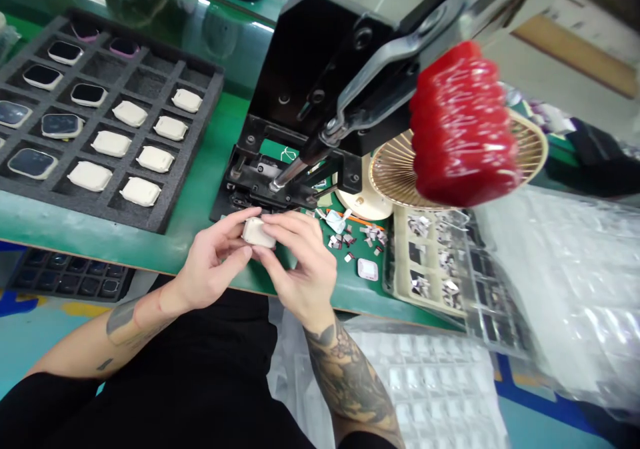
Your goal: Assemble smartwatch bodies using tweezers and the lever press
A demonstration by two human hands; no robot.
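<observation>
A small cream-coloured case [259,233] is held between both hands, at the front of a black press [265,185]. My left hand [215,259] grips its left side with the fingers and thumb. On the right side, my right hand [300,259] has its fingers over the top edge and its thumb below. The case's underside is hidden. To the left, a dark foam tray [167,199] holds several similar cream cases [141,191] and several dark-screened watch-like pieces [33,163] in its compartments.
The press's red handle [465,125] hangs over the right side, before a round gold fan [395,169]. Small metal parts [343,239] lie on the green bench [200,219]. A cream parts box [400,269] and plastic-wrapped trays [545,289] stand farther right.
</observation>
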